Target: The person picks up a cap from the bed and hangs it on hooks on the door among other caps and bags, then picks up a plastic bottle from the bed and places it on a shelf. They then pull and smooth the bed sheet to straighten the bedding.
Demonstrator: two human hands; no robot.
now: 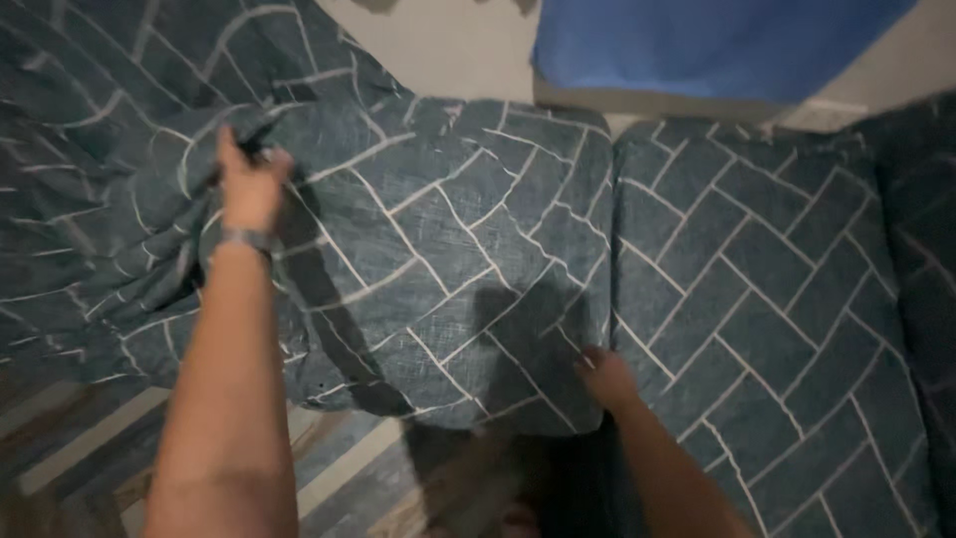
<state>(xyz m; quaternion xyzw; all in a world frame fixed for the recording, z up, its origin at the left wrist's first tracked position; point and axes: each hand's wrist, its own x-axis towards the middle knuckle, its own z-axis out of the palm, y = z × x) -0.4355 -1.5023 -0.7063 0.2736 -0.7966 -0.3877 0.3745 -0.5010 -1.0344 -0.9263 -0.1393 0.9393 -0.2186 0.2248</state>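
Blue-grey sofa cover pinched by left hand, pressed under right hand

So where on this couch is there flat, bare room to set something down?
The right cushion is smooth and bare, bordered by the seam gap beside the right hand and the armrest. The left cushion is partly flat mid-top. Far left is crowded: bunched cover gripped by the left hand.

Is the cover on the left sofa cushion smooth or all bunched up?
Bunched up: the cover lies in loose wrinkles where the left hand grips it. The right cushion looks smooth.
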